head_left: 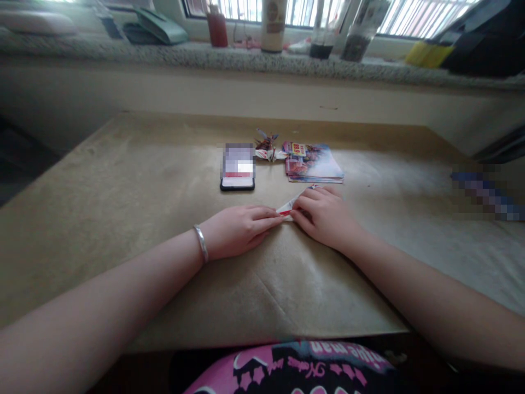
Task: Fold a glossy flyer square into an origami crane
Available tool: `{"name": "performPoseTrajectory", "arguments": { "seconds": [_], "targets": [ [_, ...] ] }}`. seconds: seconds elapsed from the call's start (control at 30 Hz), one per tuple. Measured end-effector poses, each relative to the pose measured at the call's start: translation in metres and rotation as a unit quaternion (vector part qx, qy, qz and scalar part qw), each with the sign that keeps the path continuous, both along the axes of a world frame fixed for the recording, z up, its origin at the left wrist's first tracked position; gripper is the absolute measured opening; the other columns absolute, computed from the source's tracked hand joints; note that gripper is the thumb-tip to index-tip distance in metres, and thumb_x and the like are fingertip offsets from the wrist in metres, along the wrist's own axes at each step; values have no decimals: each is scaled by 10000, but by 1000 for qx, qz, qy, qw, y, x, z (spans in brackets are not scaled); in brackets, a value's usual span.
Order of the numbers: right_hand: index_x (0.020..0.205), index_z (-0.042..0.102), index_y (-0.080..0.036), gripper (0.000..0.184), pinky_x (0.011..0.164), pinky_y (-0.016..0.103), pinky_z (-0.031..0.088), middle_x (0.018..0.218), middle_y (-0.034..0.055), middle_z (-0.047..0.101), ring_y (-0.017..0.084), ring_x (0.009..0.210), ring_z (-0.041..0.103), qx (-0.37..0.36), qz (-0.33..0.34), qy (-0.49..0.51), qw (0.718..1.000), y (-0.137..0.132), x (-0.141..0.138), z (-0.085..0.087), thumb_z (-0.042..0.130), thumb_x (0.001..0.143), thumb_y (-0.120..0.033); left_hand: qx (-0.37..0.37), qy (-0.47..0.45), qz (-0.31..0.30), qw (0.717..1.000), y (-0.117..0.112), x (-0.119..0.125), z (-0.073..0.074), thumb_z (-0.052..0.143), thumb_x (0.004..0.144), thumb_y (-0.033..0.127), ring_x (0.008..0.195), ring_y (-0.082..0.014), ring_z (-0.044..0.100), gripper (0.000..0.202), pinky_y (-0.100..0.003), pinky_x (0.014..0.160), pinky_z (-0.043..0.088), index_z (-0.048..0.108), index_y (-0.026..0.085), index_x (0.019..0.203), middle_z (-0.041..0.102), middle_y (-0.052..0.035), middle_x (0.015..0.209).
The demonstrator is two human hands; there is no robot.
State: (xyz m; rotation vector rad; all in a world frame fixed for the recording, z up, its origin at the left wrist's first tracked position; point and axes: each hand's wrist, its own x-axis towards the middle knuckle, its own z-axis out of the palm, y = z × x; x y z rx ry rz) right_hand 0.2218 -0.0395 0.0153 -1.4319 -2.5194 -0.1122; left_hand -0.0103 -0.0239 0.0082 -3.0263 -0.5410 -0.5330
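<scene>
My left hand (240, 230) lies on the brown paper-covered table (123, 208), its fingers held together and their tips pressing the left end of a small folded piece of printed paper (287, 207). My right hand (324, 213) covers the paper's right part with curled fingers that pinch its edge. A silver bangle (200, 243) circles my left wrist. Most of the folded paper is hidden under my right hand.
A phone (238, 167) lies just beyond my hands, next to a folded paper figure (266, 146) and a stack of colourful printed sheets (314, 163). Bottles, a red cup (217, 27) and other items stand on the stone windowsill (246, 57). A blurred object (488, 194) lies far right.
</scene>
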Motion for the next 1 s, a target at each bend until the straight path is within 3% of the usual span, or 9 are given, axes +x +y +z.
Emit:
{"name": "performPoseTrajectory", "arguments": {
  "seconds": [0.2, 0.53, 1.0],
  "targets": [
    [804, 624, -184, 182, 794, 323, 366, 862, 71, 643, 206, 844, 566, -60, 11, 73, 995, 13, 4, -8, 514, 866, -315, 4, 2, 1, 1000, 1, 1, 0, 418, 933, 160, 1039, -192, 601, 361, -331, 895, 546, 567, 131, 1261, 651, -116, 1154],
    [748, 600, -192, 180, 743, 320, 370, 805, 65, 650, 210, 793, 566, -73, -25, 82, 994, 14, 4, -11, 554, 834, -343, 10, 31, 51, 998, -3, 2, 6, 478, 908, 216, 912, -184, 590, 316, -315, 800, 530, 626, 187, 1186, 663, -88, 1015],
    [746, 615, -191, 180, 752, 323, 368, 802, 65, 657, 209, 790, 567, -77, -40, 72, 994, 16, 3, -12, 562, 835, -339, 22, 25, 56, 998, -2, 2, 5, 467, 915, 239, 865, -178, 586, 298, -299, 756, 519, 659, 183, 1137, 660, -91, 969]
  ]
}}
